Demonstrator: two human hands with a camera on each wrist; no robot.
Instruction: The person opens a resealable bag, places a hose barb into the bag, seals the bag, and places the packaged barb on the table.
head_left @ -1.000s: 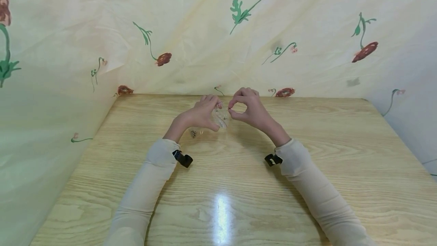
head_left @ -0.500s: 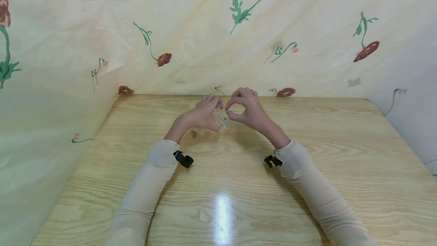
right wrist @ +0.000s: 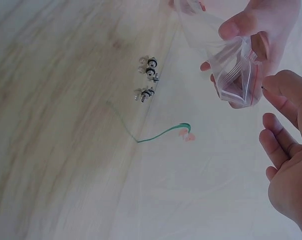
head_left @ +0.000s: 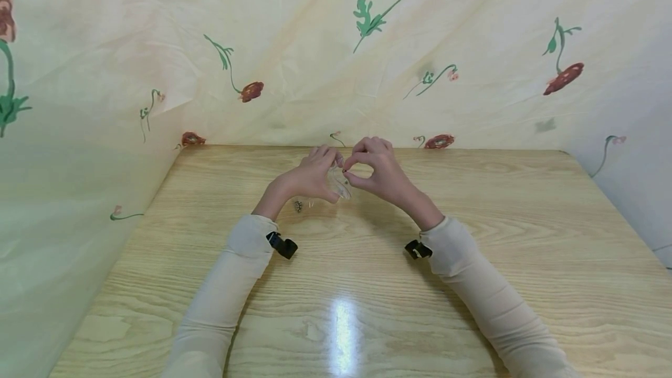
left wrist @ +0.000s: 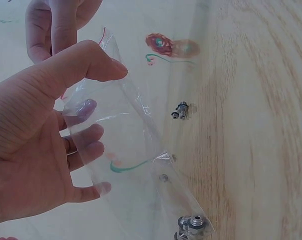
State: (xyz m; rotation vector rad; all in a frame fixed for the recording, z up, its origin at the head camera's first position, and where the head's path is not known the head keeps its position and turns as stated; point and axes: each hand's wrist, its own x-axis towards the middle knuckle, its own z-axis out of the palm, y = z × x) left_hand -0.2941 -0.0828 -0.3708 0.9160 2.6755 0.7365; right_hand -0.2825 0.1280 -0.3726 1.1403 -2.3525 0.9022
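My left hand (head_left: 310, 177) holds a clear plastic zip bag (left wrist: 126, 135) between its thumb and fingers. A red line runs along the bag's mouth, which gapes towards my right hand (head_left: 382, 172). Thumb and forefinger of that hand pinch a tiny dark piece (head_left: 344, 171) right at the mouth; most of it is hidden by the fingertips. In the left wrist view, small metal threaded fittings (left wrist: 181, 109) lie on the table, and a second cluster of fittings (left wrist: 194, 224) shows by the bag's lower corner.
The light wood table (head_left: 346, 261) reaches back to a hanging cloth (head_left: 315, 45) printed with flowers. Cloth also hangs along the left side. In the right wrist view, the fittings (right wrist: 150, 67) sit near the table's back edge. Black straps (head_left: 282, 245) circle both sleeved wrists.
My right hand has moved a little left, bringing the pinched piece up to the mouth of the bag. The left hand keeps its place with the bag.
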